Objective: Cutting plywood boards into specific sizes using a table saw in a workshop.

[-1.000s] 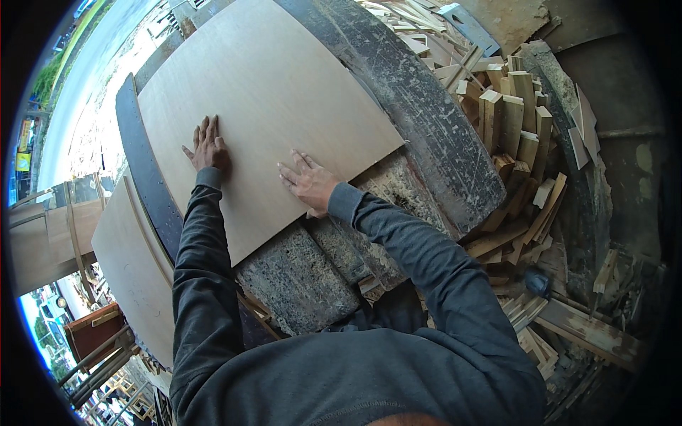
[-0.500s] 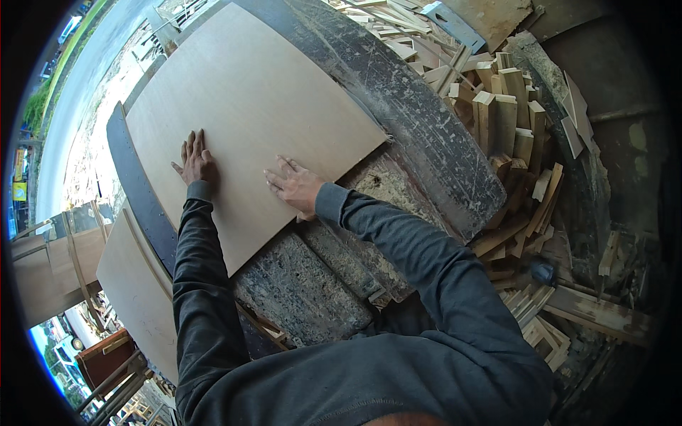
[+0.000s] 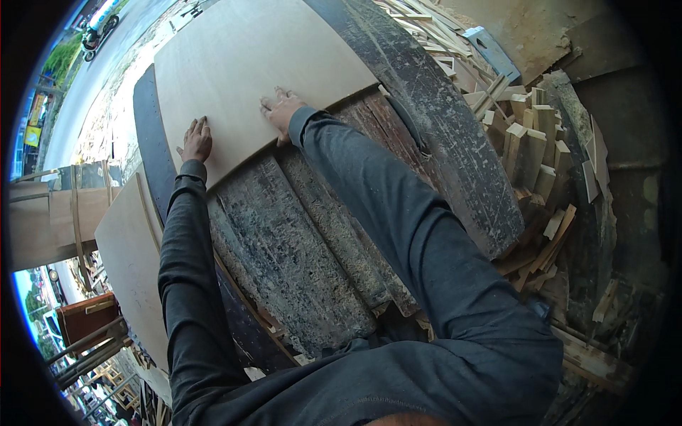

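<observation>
A large pale plywood sheet [image 3: 241,78] lies flat across a worn, dark wooden worktable [image 3: 277,241], its near edge slanting between my arms. My left hand [image 3: 196,140] rests on the sheet close to its near left corner, fingers stretched out. Further right, my right hand [image 3: 280,113] lies at the near edge with its fingers spread on the top face; its thumb side is partly hidden at the edge. Neither hand is wrapped around anything. Sawdust coats the table boards in front of the sheet.
To the right, a scuffed dark board [image 3: 455,163] runs along the table. Beyond it are stacked wood offcuts [image 3: 536,142] and a light blue metal piece [image 3: 492,53]. Another plywood panel [image 3: 128,248] leans at the left. A motorcycle [image 3: 99,35] is on the road at the far left.
The plywood sheet has slid away from me, with both hands moving forward on it and my arms straightening. More of the dusty tabletop shows. A motorcycle has appeared on the road.
</observation>
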`<state>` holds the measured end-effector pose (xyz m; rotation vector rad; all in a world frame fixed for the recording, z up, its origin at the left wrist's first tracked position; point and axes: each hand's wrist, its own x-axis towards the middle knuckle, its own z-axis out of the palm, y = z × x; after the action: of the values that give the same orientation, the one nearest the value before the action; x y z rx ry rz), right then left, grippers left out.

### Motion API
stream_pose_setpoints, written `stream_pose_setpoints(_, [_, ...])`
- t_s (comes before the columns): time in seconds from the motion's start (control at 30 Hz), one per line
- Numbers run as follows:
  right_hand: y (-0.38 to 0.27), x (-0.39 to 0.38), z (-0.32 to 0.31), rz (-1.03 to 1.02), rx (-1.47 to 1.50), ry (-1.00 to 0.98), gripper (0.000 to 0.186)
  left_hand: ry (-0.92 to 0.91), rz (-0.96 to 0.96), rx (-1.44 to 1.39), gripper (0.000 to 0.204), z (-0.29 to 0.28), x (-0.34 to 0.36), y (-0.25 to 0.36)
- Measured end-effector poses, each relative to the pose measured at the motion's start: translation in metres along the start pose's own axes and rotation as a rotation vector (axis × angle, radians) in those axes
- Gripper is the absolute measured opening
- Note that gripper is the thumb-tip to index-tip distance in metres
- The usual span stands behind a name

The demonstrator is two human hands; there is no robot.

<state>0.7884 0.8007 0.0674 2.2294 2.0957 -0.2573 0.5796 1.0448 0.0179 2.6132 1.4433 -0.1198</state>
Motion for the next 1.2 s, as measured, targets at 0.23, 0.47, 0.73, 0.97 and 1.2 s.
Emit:
stream_pose_setpoints(0.23, [-0.11,0.051,0.011,0.701,1.356,0.728,0.069,0.09,-0.131,-0.081,0.054,0.017,-0.034,-0.158])
stream_pose_setpoints(0.47, [-0.072,0.131,0.034,1.164,2.156,0.588,0.065,0.292,-0.1,-0.496,0.06,0.001,-0.048,-0.113])
stream_pose_setpoints(0.73, [-0.118,0.081,-0.004,0.92,2.091,0.607,0.039,0.16,-0.683,-1.164,0.062,-0.066,-0.079,-0.117])
stream_pose_setpoints(0.97, [-0.198,-0.054,-0.023,0.651,2.329,0.453,0.024,0.203,-0.548,-1.589,0.038,-0.045,-0.187,-0.205])
stream_pose_setpoints(1.2, [-0.287,-0.243,-0.012,0.536,2.494,0.004,0.022,0.693,-0.54,-1.932,0.049,-0.114,-0.435,-0.139])
